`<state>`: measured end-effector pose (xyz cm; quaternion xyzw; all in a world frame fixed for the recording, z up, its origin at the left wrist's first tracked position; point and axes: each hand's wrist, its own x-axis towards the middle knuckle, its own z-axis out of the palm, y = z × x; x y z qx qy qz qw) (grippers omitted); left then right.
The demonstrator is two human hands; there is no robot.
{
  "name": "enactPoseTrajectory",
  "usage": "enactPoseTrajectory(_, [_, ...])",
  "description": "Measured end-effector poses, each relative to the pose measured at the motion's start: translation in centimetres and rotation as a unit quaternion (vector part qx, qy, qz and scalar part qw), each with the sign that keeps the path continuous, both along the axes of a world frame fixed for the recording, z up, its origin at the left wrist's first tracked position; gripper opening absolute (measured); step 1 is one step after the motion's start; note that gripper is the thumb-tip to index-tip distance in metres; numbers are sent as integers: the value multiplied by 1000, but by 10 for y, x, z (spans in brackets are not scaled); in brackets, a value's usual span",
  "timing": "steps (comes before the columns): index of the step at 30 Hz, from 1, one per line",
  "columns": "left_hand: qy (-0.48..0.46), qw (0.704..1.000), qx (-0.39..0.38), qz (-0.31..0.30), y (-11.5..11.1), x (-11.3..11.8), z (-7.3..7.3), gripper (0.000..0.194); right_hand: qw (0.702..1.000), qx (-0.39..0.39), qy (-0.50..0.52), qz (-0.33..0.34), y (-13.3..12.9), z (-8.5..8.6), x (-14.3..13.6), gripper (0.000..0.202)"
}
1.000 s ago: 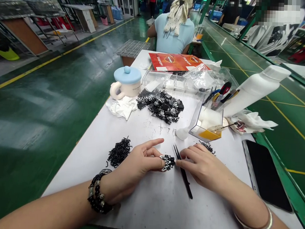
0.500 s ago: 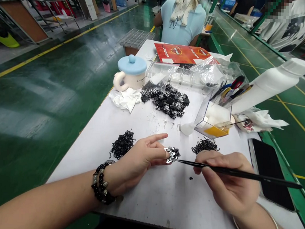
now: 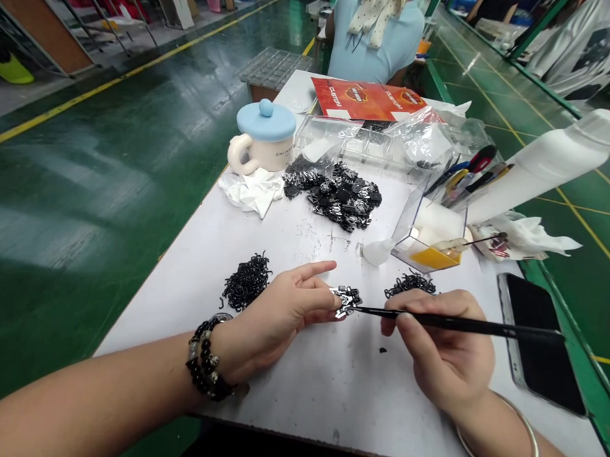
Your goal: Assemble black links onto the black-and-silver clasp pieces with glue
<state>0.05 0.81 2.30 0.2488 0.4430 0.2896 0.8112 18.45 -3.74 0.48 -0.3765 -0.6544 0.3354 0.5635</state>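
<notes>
A small black-and-silver metal piece (image 3: pixel 348 302) is pinched between the thumb and fingers of my left hand (image 3: pixel 287 311), above the white table (image 3: pixel 299 401). My right hand (image 3: pixel 445 347) grips a thin black tool (image 3: pixel 446 322) like a pen, its narrow tip touching or very near the right edge of the piece. Left of my left hand lies a pile of small black curved parts (image 3: pixel 246 281). Another such pile (image 3: pixel 410 283) sits just behind my right fingers. One tiny black bit (image 3: pixel 383 350) rests on the table between my hands.
Further back lies a heap of black-and-silver pieces (image 3: pixel 346 198). A lidded mug (image 3: pixel 265 144) and crumpled tissue (image 3: pixel 253 191) stand left of it. To the right are a clear tool holder (image 3: pixel 429 236), a white bottle (image 3: pixel 542 167) and a phone (image 3: pixel 541 343). A person (image 3: pixel 376 41) sits beyond the table.
The black tool has turned to lie more level, and my right hand has shifted slightly left and up. My left hand keeps its pinch on the piece. The view has shifted slightly.
</notes>
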Motion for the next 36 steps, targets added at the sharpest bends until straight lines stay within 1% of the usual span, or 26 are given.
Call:
enactPoseTrajectory(3, [0, 1000, 3, 2, 0, 0, -2, 64, 999, -31, 35, 5, 1, -1, -2, 22])
enactPoseTrajectory(6, [0, 1000, 2, 8, 0, 1, -5, 62, 999, -34, 36, 2, 2, -2, -3, 22])
enactPoseTrajectory(10, [-3, 1000, 9, 27, -2, 1, -8, 57, 1000, -8, 0, -21, 1, -4, -4, 23])
enactPoseTrajectory(14, [14, 999, 26, 33, -3, 2, -10, 60, 999, 17, -36, -37, -1, -7, -4, 27])
enactPoseTrajectory(16, [27, 998, 35, 38, -4, 2, -12, 60, 996, 54, -63, -28, -1, -7, -4, 34])
enactPoseTrajectory(18, [37, 998, 43, 41, -4, 3, -13, 60, 992, 89, -86, -5, -1, -7, -4, 40])
enactPoseTrajectory(20, [41, 997, 47, 43, -4, 3, -13, 60, 990, 105, -96, 9, -1, -6, -4, 43])
enactPoseTrajectory(21, [42, 997, 48, 42, -3, 3, -14, 60, 990, 104, -95, 5, -1, -7, -4, 43])
enactPoseTrajectory(23, [40, 997, 49, 37, -3, 3, -14, 59, 994, 73, -79, -18, -1, -7, -4, 38])
enactPoseTrajectory(26, [40, 998, 53, 19, -2, 2, -14, 59, 998, 0, -35, -45, 0, -7, -3, 25])
enactPoseTrajectory(28, [41, 998, 52, 8, -2, 1, -14, 60, 998, -45, -2, -33, 2, -6, -2, 19])
enactPoseTrajectory(31, [37, 998, 50, -5, -1, 1, -13, 61, 993, -104, 46, -14, 4, -7, 0, 15])
enactPoseTrajectory(36, [34, 998, 48, -23, 0, 2, -11, 61, 984, -141, 111, -2, 6, -8, 1, 13])
